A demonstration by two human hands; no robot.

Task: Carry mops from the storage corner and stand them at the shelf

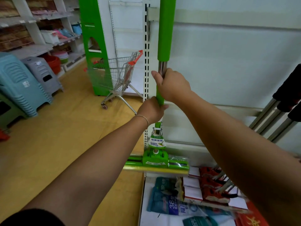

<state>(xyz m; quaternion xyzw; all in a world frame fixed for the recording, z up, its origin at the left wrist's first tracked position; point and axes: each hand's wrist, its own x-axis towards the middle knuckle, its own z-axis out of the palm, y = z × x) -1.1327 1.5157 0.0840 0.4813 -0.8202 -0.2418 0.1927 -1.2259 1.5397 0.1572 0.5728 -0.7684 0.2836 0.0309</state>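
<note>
At the shelf end: green mop upright, its sponge head at the corner of the white shelf base.
Left hand: closed round the green handle, lower grip.
Right hand: closed round the handle just above, at the metal section.
Shelf base: packaged cloths and red-headed mops lying on it.
Shopping cart: by the green shelf end panel; contents unclear.
Open room: bare yellow floor to the left; stacked plastic stools at its far edge.

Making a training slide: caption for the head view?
Both hands, left hand below right hand, hold a green mop upright at the shelf.
</note>
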